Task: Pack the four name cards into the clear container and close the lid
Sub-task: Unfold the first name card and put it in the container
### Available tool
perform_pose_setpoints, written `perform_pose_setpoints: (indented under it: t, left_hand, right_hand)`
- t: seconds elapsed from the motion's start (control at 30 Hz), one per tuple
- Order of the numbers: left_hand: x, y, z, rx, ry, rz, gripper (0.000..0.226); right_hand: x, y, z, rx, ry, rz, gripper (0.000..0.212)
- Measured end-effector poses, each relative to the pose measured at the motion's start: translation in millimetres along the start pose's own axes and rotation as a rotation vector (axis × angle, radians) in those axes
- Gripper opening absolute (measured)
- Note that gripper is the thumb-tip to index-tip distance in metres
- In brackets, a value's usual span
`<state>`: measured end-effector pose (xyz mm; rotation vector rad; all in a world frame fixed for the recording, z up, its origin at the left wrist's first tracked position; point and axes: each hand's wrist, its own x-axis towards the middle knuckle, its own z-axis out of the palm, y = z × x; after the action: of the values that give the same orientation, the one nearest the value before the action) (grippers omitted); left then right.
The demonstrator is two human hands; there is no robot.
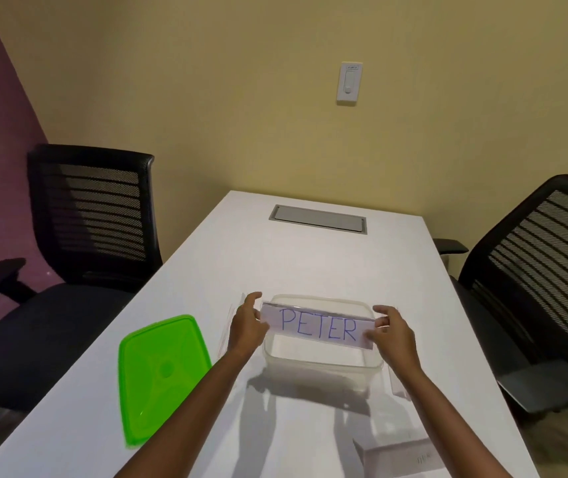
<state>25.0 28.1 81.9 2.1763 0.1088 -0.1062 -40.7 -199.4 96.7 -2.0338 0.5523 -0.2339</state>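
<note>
A white name card reading "PETER" (317, 327) in a clear holder is held level above the open clear container (324, 365) on the white table. My left hand (246, 326) grips the card's left end and my right hand (391, 331) grips its right end. The green lid (162, 374) lies flat on the table to the left of the container. Another clear card holder (232, 322) lies behind my left hand, one (398, 384) stands by the container's right side, and one (401, 455) lies near the front edge.
The white table (310, 263) has a grey cable hatch (317, 219) at its far end. Black mesh office chairs stand at the left (86, 215) and at the right (534, 263). A wall switch (348, 82) is on the yellow wall.
</note>
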Motion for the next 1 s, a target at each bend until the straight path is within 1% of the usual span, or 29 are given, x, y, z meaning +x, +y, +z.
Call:
perform_pose_setpoints:
  t: [0.07, 0.17, 0.23, 0.33, 0.53, 0.73, 0.83, 0.9, 0.93, 1.0]
  left_hand:
    - [2.1, 2.1, 9.7, 0.124, -0.053, 0.039, 0.063]
    - [7.1, 4.3, 22.7, 0.278, -0.118, 0.047, 0.054]
    - [11.4, 6.0, 30.4, 0.314, -0.151, 0.019, 0.045]
    - [18.4, 6.3, 40.9, 0.362, -0.174, -0.027, 0.039]
    - [30.5, 5.1, 63.9, 0.475, -0.235, -0.097, 0.034]
    - [34.8, -1.0, 84.2, 0.557, -0.321, -0.157, 0.034]
    - [36.6, -4.1, 88.6, 0.587, -0.35, -0.167, 0.033]
    - [37.8, -6.3, 90.7, 0.611, -0.373, -0.17, 0.033]
    - [38.2, -7.5, 91.4, 0.627, -0.387, -0.171, 0.033]
    - [39.2, -9.9, 92.6, 0.654, -0.407, -0.167, 0.035]
  right_hand:
    - [8.7, 2.8, -2.8, -0.112, -0.022, -0.049, 0.041]
    - [22.4, 7.4, -3.5, -0.257, -0.047, -0.09, 0.036]
    - [31.4, 10.6, -2.5, -0.315, -0.064, -0.079, 0.035]
    - [42.5, 16.5, 0.4, -0.348, -0.085, -0.023, 0.032]
    - [55.8, 29.7, 12.4, -0.467, -0.175, 0.093, 0.03]
    - [59.9, 35.2, 28.9, -0.617, -0.241, 0.15, 0.027]
    - [61.5, 35.8, 36.9, -0.672, -0.29, 0.149, 0.014]
    - [62.6, 40.3, 43.2, -0.686, -0.324, 0.169, 0.033]
    - [63.1, 42.1, 45.4, -0.679, -0.35, 0.188, 0.034]
    - [62.2, 44.0, 49.1, -0.695, -0.409, 0.212, 0.022]
